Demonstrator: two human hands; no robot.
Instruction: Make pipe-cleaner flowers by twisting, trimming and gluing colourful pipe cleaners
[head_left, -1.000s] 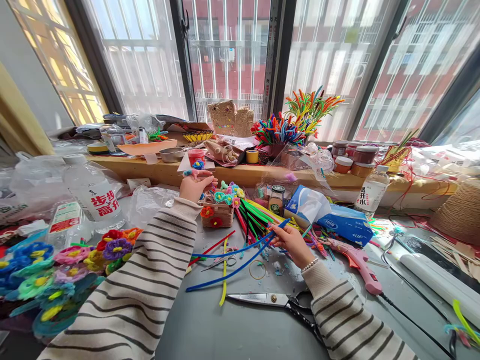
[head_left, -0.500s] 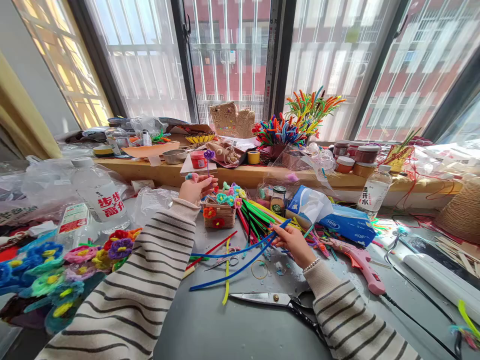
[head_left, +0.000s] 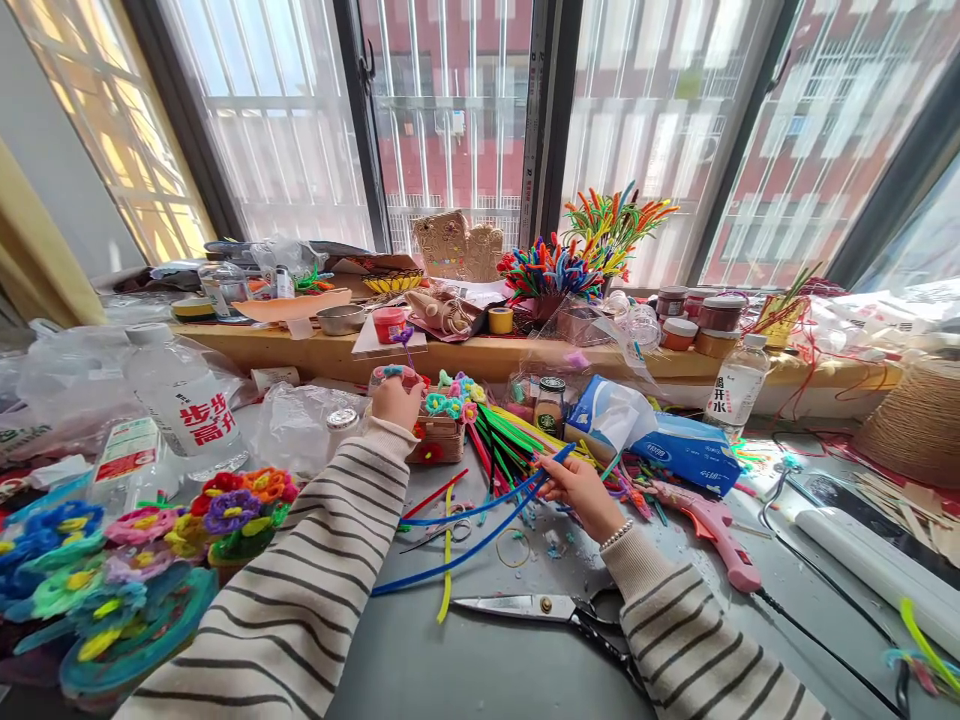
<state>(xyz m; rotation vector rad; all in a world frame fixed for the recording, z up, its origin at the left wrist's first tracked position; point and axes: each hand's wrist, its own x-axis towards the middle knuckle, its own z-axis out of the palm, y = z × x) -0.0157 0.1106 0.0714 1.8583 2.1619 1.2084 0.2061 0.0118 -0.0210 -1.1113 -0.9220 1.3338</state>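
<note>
My left hand (head_left: 397, 402) is closed at the left side of a small woven basket (head_left: 448, 440) filled with fuzzy pipe-cleaner flowers. A purple pipe-cleaner flower (head_left: 406, 336) on a stem rises from its fingers; the fingertips are partly hidden. Between thumb and fingers, my right hand (head_left: 579, 492) pinches blue pipe cleaners (head_left: 480, 543), whose long ends stretch left above the table. Under them lie a yellow pipe cleaner (head_left: 448, 560) and small scissors (head_left: 442, 533). Large black-handled scissors (head_left: 536, 606) rest nearer to me.
Loose pipe cleaners (head_left: 499, 440) lie behind my right hand, near a blue tissue pack (head_left: 675, 450). A pink glue gun (head_left: 712, 525) with its cord is on the right. Flower pots (head_left: 142, 640) and a large bottle (head_left: 184, 400) stand left.
My left hand has lowered with the purple flower, from above the basket to its left side. My right hand still holds the blue pipe cleaners. The view has shifted slightly.
</note>
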